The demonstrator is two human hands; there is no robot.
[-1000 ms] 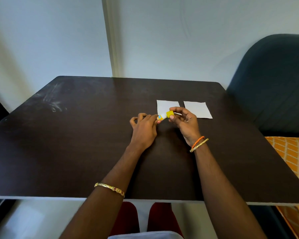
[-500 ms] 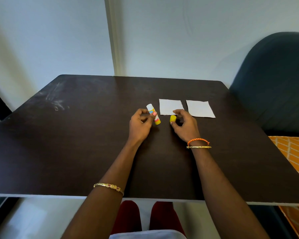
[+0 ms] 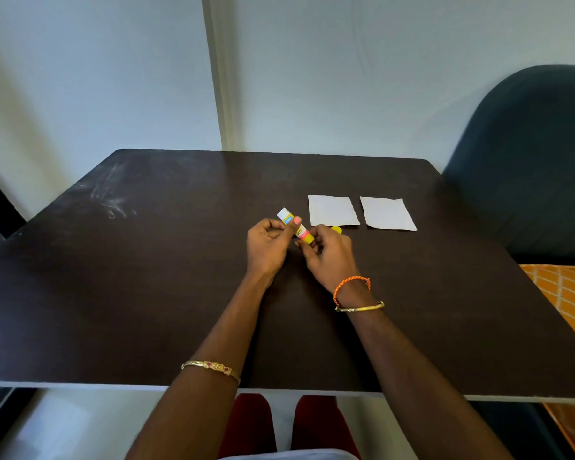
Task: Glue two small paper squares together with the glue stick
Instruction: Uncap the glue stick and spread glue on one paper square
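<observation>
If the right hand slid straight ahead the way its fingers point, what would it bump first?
Probably the small yellow cap lying just beyond the right hand, then the nearer white paper square behind it. Depth is hard to judge from this view.

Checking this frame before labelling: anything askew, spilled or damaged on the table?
Nothing spilled or damaged. The yellow cap lies loose on the table by the right hand, off the glue stick both hands hold. The two paper squares lie flat, apart, with slightly uneven edges.
</observation>
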